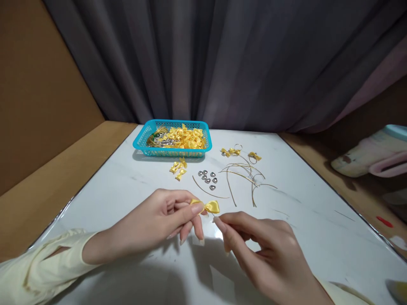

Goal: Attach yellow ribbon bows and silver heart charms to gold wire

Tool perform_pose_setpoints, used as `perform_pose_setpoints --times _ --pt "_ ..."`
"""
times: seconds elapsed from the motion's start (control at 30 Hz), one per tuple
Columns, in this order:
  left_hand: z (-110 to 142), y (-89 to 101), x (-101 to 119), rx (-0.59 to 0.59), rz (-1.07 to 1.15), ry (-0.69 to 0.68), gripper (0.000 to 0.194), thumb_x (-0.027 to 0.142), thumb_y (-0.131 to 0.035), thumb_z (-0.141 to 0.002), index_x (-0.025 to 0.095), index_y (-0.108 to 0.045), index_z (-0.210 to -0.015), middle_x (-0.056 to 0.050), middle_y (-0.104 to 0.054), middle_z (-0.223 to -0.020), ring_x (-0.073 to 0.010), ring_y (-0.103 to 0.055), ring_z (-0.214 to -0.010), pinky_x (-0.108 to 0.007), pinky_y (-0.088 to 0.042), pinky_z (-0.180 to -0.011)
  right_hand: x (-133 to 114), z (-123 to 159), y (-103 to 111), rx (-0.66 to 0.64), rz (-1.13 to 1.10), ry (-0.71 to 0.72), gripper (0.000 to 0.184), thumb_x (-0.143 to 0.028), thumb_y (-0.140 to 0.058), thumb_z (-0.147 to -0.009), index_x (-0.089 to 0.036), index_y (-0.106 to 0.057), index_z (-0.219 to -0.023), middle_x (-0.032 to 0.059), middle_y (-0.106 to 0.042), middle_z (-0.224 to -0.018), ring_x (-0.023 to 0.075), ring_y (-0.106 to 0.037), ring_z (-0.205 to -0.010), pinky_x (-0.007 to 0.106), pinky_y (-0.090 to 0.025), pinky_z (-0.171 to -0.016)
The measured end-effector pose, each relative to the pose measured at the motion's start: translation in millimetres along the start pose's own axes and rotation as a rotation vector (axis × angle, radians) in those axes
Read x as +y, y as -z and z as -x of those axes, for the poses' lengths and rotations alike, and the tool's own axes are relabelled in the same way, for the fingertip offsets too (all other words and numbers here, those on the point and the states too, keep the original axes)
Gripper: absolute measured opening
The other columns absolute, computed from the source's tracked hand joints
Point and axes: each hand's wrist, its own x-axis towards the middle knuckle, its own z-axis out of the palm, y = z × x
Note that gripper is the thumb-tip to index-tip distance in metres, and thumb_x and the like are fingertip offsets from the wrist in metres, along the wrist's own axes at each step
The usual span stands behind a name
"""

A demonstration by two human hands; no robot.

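A yellow satin ribbon bow (212, 206) is pinched between the thumb and index finger of my left hand (171, 214), over the near part of the table. My right hand (260, 241) is closed just to the right of it. Its thumb and index finger pinch the end of a thin wire (213, 215) that meets the bow from below. How the wire joins the bow is hidden by the fingers. Beyond my hands lie several small silver beads (207, 180), a loose curved gold wire (206, 192) and a few spare yellow bows (180, 174).
A blue plastic basket (137, 144) at the back holds many yellow bows, a coil of gold wire and silver pieces. Gold wires (241, 173) lie tangled right of centre, near wire loops with bows (254, 156). A cup-like container (365, 152) is at the right.
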Motion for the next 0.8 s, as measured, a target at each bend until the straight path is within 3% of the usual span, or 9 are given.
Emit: perform_pose_setpoints --times 0.8 --pt "3.5 -2.1 4.0 0.008 -0.006 0.019 0.04 0.044 -0.043 -0.089 0.015 -0.063 -0.07 0.0 -0.058 -0.061 -0.009 -0.043 -0.051 -0.021 -0.035 -0.05 -1.5 2.8 -0.1 -0.041 0.013 -0.01 0.02 -0.017 -0.044 -0.089 -0.017 -0.062 -0.079 -0.0036 -0.051 -0.053 0.0069 -0.041 -0.043 0.019 -0.033 -0.043"
